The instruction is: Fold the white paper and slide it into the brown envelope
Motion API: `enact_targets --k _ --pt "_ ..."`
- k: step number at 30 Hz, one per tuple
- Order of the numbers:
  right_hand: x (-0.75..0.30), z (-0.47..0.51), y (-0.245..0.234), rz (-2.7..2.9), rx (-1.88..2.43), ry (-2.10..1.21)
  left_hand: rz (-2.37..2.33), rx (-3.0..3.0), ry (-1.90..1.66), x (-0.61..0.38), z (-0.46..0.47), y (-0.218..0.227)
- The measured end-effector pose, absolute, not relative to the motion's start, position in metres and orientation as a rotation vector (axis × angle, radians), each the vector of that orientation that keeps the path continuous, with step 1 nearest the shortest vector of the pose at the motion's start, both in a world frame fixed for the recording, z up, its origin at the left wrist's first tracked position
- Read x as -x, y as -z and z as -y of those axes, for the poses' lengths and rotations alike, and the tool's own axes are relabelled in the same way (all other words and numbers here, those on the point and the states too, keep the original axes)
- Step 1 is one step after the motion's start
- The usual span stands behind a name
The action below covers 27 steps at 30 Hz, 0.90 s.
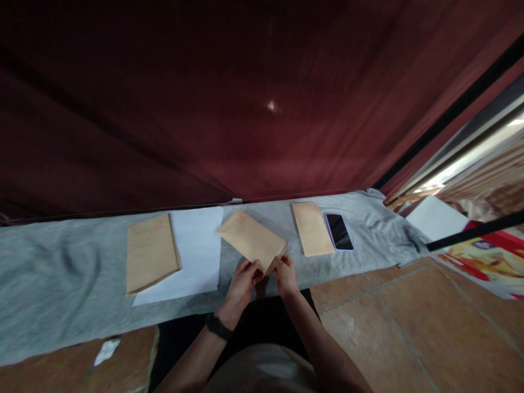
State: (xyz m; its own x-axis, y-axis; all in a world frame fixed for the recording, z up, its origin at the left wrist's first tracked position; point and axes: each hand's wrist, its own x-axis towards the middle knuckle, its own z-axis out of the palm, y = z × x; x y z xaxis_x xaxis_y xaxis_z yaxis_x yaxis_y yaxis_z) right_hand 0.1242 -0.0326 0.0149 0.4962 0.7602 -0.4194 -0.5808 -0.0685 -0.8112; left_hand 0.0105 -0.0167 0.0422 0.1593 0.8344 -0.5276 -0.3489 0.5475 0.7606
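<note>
Left hand (242, 283) and right hand (285, 274) grip 1 envelope (254, 239) at its near end, over the cloth (376, 232); handling appears unfinished. Envelope pile (151, 250) at left, separate envelope (312, 229) by phone (339, 232): completion unclear.

Gray cloth (61, 284) bears white paper (200, 245), brown envelopes (313, 229), a phone (339, 232).

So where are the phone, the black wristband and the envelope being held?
Phone (339, 232), head view: middle of its dark screen.
Black wristband (219, 327), head view: middle of its band.
Held envelope (252, 238), head view: middle of its upward face.
</note>
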Motion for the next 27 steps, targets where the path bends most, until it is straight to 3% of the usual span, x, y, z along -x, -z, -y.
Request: enact_targets --k 17,27 --pt "-0.137 0.034 -0.013 0.276 1.351 -1.226 -1.198 -0.731 -0.785 0.002 -0.009 -0.040" --pt "-0.166 0.052 -0.006 0.525 1.484 -1.101 -1.324 -1.007 -0.638 0.023 -0.034 -0.035"
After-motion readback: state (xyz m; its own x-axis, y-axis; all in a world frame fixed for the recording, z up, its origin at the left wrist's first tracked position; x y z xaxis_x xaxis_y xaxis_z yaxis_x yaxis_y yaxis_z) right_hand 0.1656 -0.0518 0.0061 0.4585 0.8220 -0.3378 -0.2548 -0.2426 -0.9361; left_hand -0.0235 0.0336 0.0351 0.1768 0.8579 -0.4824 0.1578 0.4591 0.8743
